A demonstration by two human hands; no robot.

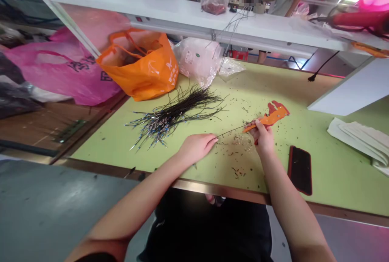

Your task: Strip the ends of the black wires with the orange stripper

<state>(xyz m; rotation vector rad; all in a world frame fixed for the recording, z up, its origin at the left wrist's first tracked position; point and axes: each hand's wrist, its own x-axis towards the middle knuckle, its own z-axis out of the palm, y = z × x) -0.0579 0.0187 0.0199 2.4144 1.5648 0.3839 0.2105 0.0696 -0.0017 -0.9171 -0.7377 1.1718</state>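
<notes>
My left hand (199, 145) is closed over the table with its fingers pinched on one end of a thin black wire (231, 131). The wire runs right and slightly up toward my right hand (263, 134). That hand is wrapped round the handles of an orange wire stripper (273, 116), whose red jaws point away to the upper right. Whether the wire's far end is between my right fingers or only passes by them, I cannot tell. Left of the wire lies a loose pile of black wires (179, 110) with blue and silver tips at the near end.
Small dark scraps (238, 171) are scattered on the green tabletop (103, 140). A phone (300, 169) and folded white cloth or paper (358, 140) lie at right. An orange bag (146, 75) and clear plastic bags (197, 59) stand behind, below a white shelf (146, 14).
</notes>
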